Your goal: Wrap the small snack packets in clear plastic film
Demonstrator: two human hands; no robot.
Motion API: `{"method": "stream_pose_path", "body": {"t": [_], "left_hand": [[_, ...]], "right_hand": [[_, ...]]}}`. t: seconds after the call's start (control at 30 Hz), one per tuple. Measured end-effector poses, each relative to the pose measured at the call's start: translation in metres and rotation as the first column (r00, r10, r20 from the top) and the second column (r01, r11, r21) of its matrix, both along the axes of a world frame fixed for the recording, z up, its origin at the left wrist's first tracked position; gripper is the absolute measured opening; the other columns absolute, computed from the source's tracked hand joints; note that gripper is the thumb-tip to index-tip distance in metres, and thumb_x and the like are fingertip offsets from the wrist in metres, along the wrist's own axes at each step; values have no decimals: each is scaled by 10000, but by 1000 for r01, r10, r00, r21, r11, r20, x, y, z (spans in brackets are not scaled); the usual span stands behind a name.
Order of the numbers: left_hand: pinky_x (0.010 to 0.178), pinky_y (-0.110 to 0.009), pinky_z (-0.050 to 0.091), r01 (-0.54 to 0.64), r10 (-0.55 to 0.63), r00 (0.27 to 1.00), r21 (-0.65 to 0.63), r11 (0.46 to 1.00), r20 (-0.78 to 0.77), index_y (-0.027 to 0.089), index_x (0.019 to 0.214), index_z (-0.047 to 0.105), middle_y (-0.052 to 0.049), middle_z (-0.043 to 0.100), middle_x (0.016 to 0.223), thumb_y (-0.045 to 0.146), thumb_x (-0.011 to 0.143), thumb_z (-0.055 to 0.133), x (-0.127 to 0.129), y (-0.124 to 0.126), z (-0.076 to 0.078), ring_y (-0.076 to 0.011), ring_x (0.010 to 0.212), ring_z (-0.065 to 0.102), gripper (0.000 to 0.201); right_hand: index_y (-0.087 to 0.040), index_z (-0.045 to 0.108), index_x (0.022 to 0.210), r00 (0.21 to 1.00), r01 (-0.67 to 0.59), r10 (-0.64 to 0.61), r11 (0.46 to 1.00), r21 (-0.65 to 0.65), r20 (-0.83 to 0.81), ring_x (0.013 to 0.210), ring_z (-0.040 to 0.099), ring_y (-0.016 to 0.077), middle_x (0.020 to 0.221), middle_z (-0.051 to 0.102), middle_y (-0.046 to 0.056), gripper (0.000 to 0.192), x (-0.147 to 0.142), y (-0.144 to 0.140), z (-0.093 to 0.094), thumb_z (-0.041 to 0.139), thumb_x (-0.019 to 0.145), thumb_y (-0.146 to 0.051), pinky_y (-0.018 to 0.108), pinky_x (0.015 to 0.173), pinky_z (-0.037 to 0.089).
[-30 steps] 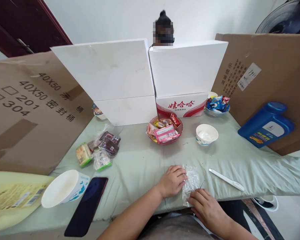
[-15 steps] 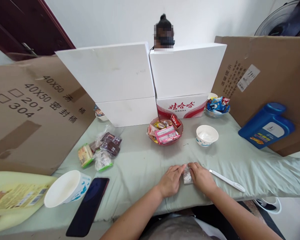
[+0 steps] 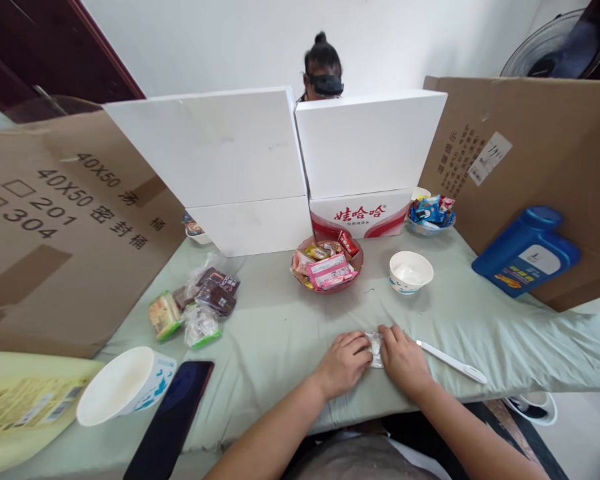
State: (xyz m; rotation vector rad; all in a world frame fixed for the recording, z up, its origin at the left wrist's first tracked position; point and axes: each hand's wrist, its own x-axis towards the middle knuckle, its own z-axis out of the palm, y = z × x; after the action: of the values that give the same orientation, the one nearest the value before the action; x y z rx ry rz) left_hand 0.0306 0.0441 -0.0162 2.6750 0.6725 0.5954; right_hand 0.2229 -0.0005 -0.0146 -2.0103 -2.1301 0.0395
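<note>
While palms lie flat, left hand (image 3: 344,363), right hand (image 3: 403,358) fingers curled, pinching clear wrapper (image 3: 377,348)

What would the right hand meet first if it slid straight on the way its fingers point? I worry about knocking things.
The right hand points up-left; past the small clear plastic wrapper, the round reddish snack bowl probably comes first, though depth is unclear.

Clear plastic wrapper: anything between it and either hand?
Nothing visible. The crumpled clear plastic wrapper lies on the pale green cloth, with the left hand and right hand both touching it. The white pen-like tool lies off to the right.
</note>
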Motion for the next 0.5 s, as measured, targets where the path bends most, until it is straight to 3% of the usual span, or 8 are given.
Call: {"method": "stream_pose_path", "body": {"t": [0.1, 0.17, 0.23, 0.33, 0.43, 0.5], "left_hand": [[998, -436, 426, -14, 14, 1000, -13, 1000, -5, 237, 982, 662, -63, 609, 1208, 209, 896, 561, 0, 1, -1, -254, 1241, 474, 136], [1010, -449, 418, -15, 15, 1000, -19, 1000, -8, 236, 985, 656, -68, 585, 1251, 199, 880, 572, -1, 1, 0, -264, 1257, 459, 140], [1018, -451, 415, -12, 12, 1000, -26, 1000, -12, 231, 983, 648, -70, 575, 1264, 182, 867, 574, -1, 1, 1, -266, 1262, 453, 145], [1025, -448, 418, -24, 23, 1000, -42, 999, -9, 214, 1020, 624, -79, 572, 1270, 157, 847, 569, 0, -1, 3, -262, 1267, 450, 190], [1034, -500, 414, -113, 114, 994, -62, 992, 1, 185, 1063, 590, -111, 569, 1280, 196, 810, 590, 0, -4, 4, -290, 1269, 452, 253], [1029, -551, 408, -197, 198, 980, -65, 978, 15, 170, 1032, 582, -141, 554, 1296, 237, 777, 612, 0, -6, 4, -325, 1272, 446, 266]], "right_hand": [[-120, 563, 1161, 995, 94, -96, 992, 80, 15, 948, 567, 278, 1058, 591, 157, 325, 18, -5, 4, 393, 885, -101, 415, 823, 454], [-131, 581, 1141, 996, 88, -87, 980, 177, -14, 1062, 540, 296, 1147, 583, 169, 320, 24, -10, 6, 396, 883, -96, 467, 912, 437], [-159, 589, 1159, 997, -44, 57, 970, 239, -50, 1202, 484, 284, 1235, 573, 146, 321, 21, -17, 6, 406, 899, -116, 463, 994, 412], [-155, 481, 1346, 948, -303, 317, 929, 214, -31, 1358, 359, 246, 1397, 498, 123, 439, 6, -25, 0, 438, 909, -163, 424, 1067, 380], [-96, 302, 1470, 915, -402, 404, 905, 142, 19, 1402, 291, 281, 1494, 373, 169, 666, -5, -27, -7, 520, 895, -352, 466, 1097, 350], [-87, 283, 1479, 909, -415, 415, 903, 113, 24, 1405, 279, 313, 1508, 336, 189, 780, -8, -28, -8, 558, 860, -474, 492, 1098, 343]]}}
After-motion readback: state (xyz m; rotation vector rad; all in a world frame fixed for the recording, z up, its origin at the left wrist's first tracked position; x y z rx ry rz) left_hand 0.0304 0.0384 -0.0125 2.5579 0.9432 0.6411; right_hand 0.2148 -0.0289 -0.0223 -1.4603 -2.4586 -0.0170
